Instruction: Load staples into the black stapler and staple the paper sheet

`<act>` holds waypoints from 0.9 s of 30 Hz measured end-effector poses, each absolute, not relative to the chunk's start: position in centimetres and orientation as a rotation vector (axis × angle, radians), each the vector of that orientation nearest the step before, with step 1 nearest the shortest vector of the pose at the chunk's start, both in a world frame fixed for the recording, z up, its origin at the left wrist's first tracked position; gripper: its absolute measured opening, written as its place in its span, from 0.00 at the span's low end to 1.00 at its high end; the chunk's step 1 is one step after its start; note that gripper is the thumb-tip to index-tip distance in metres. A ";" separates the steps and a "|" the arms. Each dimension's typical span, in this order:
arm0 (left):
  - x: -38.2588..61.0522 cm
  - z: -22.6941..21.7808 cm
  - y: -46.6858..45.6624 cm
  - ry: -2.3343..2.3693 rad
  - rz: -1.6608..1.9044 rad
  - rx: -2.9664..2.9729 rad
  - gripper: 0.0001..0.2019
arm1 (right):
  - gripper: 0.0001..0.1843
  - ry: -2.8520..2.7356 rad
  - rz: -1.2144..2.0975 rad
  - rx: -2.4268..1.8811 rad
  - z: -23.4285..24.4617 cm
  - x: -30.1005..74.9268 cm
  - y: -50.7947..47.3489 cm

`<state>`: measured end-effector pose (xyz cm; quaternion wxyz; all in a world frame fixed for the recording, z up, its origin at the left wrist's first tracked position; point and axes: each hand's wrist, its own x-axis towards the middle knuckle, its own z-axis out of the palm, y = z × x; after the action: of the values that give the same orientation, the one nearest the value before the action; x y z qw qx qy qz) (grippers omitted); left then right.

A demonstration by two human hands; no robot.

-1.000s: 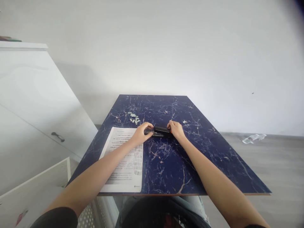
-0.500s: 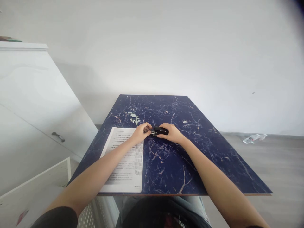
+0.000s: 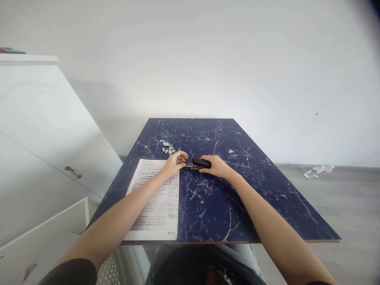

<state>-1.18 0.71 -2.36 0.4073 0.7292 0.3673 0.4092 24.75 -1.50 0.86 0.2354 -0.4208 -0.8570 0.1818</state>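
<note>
A black stapler (image 3: 201, 162) lies sideways over the dark blue tabletop, with a slim metal part (image 3: 188, 165) sticking out from its left end. My right hand (image 3: 216, 166) is wrapped round the stapler's right end. At the other end is my left hand (image 3: 175, 162), its thumb at the tip of the metal part and its curled fingers raised apart from the thumb. Whether the thumb presses on the metal cannot be made out. Under my left wrist and forearm lies a stack of printed sheets (image 3: 151, 190), partly covered by the arm.
Small pale strips (image 3: 168, 147) lie in a loose pile beyond my left hand. The blue marbled table (image 3: 213, 217) reaches back to a white wall. On the left stands a white cabinet (image 3: 44, 118); a clear plastic item (image 3: 318, 171) rests on the floor at right.
My left hand has shifted slightly left and its fingers have spread from a closed pose. More of the metal part shows at the stapler's left end. My right hand keeps its hold.
</note>
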 end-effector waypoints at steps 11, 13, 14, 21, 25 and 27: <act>-0.9 -1.0 0.3 0.771 1.304 1.377 0.14 | 0.15 -2.314 0.540 -1.211 0.7 24.6 -1.7; -1.0 -1.0 0.5 0.660 1.306 1.192 0.16 | 0.14 -2.292 0.553 -1.229 0.6 24.6 -1.7; -1.0 -1.0 0.6 0.620 1.302 1.107 0.16 | 0.13 -2.271 0.551 -1.242 0.5 24.6 -1.6; -1.1 -0.8 0.6 0.483 1.129 0.705 0.23 | 0.14 -1.984 0.470 -1.324 0.8 25.0 -1.4; -0.9 -0.5 0.3 0.415 1.010 0.663 0.30 | 0.10 -1.977 0.404 -1.286 0.7 24.6 -1.6; -0.8 -0.5 0.2 0.417 0.996 0.639 0.31 | 0.09 -2.019 0.338 -1.236 0.5 24.3 -1.7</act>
<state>-0.84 0.22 -0.48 0.8096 0.2990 0.1951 0.4658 24.32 -1.66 0.53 0.3665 -0.4810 -0.7855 0.1317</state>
